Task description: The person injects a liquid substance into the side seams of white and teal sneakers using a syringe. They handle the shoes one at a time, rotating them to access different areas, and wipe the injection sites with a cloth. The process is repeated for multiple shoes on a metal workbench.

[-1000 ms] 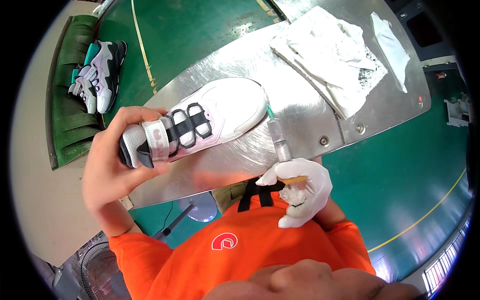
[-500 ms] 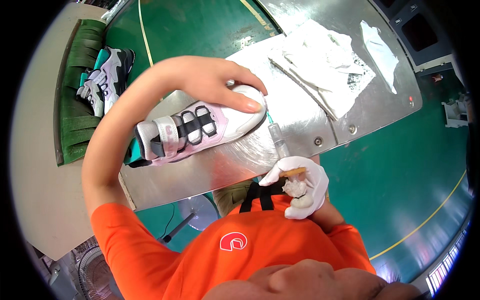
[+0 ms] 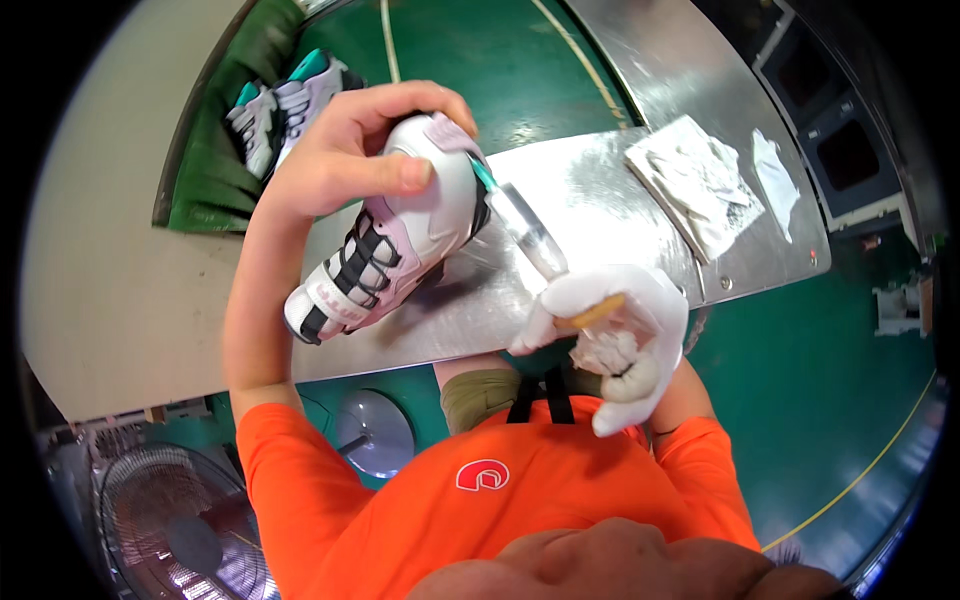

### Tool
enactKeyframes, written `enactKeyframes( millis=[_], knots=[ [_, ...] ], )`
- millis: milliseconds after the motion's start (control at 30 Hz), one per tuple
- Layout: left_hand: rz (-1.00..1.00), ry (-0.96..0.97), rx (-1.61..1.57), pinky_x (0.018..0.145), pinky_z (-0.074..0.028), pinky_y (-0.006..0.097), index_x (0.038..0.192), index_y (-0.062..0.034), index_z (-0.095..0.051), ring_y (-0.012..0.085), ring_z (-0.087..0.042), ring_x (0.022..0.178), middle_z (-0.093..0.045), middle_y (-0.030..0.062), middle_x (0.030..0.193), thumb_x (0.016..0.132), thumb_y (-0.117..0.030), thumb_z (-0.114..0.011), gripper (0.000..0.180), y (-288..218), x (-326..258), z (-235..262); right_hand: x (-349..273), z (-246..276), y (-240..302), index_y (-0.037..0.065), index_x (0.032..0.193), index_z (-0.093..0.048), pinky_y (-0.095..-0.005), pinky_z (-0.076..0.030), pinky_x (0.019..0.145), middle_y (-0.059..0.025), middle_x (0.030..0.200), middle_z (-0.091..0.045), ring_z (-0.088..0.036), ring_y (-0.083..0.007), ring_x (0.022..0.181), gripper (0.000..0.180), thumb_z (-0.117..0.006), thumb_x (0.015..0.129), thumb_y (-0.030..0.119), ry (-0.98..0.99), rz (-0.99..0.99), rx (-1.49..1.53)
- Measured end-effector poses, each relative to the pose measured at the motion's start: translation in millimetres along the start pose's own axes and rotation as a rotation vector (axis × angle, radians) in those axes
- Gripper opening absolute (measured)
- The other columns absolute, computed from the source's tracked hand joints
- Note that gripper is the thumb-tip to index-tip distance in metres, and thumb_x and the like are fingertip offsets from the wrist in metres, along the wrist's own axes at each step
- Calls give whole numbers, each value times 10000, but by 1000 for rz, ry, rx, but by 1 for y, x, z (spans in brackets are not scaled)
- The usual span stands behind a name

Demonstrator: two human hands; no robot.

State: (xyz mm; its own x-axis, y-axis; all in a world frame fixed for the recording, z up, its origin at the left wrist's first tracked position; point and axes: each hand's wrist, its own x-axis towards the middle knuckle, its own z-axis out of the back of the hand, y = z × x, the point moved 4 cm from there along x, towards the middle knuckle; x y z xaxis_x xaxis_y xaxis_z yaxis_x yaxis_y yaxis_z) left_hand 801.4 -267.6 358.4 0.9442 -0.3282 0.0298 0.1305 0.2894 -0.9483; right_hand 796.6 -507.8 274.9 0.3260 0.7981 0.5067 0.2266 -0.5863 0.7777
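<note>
My bare left hand [image 3: 330,160] grips a white and pale lilac sneaker [image 3: 435,205] with black lacing. Its thumb presses on the smooth white upper near the toe, and the strap end hangs toward the lower left, tilted over the table. A clear syringe [image 3: 527,232] with a teal tip slants up to the shoe's right edge, the tip at or against the seam by the sole. My right hand [image 3: 655,315], in a white glove, is closed around the syringe's lower end. It also holds a tan strip [image 3: 598,311] and a crumpled whitish wad [image 3: 603,352].
The metal table [image 3: 570,165] carries crumpled white cloths [image 3: 700,180] and a white scrap [image 3: 773,185] at the right. Other sneakers [image 3: 300,100] lie on a green padded surface [image 3: 205,175] at the far left. A fan [image 3: 185,530] stands at the lower left.
The sneaker has been lifted and turned more upright, its toe moving up and left. My left hand has shifted with it, and the syringe and gloved hand have followed.
</note>
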Motion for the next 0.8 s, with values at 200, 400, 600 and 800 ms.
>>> enactKeyframes(
  millis=[200, 400, 600, 800],
  knots=[
    [-168, -356, -3, 912, -450, 312, 1207, 15, -561, 193, -571, 1038, -588, 109, 1132, 805, -496, -734, 673, 19, -69, 56, 50, -28, -37, -44, 1285, -497, -301, -510, 873, -110, 1010, -643, -630, -173, 935, 825, -866, 553, 51, 26, -47, -26],
    [-202, -495, -92, 920, -473, 290, 1267, 24, -532, 172, -601, 1064, -608, 97, 1191, 831, -481, -713, 690, 41, -97, 82, 63, -31, -64, -61, 1244, -521, -321, -511, 849, -142, 976, -660, -647, -210, 904, 813, -847, 509, 66, -39, -100, -100],
    [-145, -401, 61, 904, -477, 277, 1223, -28, -567, 142, -608, 1006, -625, 52, 1108, 798, -308, -740, 537, 11, -69, 47, 41, -8, -28, -97, 1230, -466, -468, -528, 865, -192, 944, -635, -655, -334, 920, 759, -795, 627, 226, -148, 68, 38],
    [-55, -203, 246, 830, -494, 272, 1042, -40, -650, 135, -622, 914, -656, 48, 990, 670, -211, -846, 454, -25, -19, -21, 17, 6, 39, -10, 1272, -415, -524, -468, 964, -179, 1057, -546, -581, -347, 1025, 748, -726, 629, 213, -489, 328, -501]
  ],
)
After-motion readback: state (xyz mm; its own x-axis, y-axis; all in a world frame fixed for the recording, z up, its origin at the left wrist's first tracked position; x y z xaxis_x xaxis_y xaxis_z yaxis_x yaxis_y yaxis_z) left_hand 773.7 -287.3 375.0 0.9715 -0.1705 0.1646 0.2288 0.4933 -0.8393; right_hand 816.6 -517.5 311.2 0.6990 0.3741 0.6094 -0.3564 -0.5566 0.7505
